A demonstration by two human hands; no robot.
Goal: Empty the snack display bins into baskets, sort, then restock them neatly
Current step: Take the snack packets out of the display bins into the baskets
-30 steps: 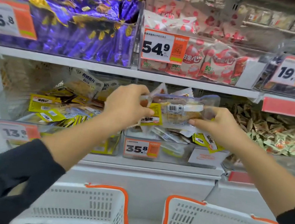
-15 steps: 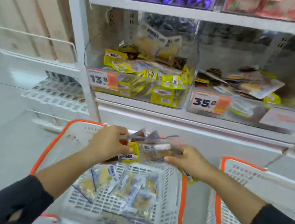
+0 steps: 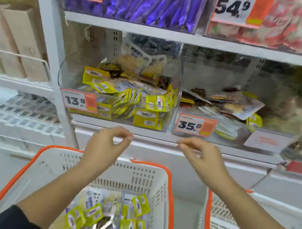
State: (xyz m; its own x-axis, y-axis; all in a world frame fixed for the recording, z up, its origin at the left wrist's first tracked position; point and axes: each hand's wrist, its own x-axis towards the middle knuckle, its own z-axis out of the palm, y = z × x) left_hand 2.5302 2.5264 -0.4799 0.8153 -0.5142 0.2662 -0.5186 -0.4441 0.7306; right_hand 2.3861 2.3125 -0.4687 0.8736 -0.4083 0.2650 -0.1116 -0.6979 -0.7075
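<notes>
Dropped packets (image 3: 108, 214) into left basket (image 3: 169, 198); left hand (image 3: 107, 145), right hand (image 3: 201, 159) risen, loosely curled, empty. Emptying step; next reach above basket into 35.8 bin (image 3: 229, 136).

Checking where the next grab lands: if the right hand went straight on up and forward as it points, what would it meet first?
Probably the clear front of the 35.8 bin, just above the right hand, though depth is hard to judge.
</notes>
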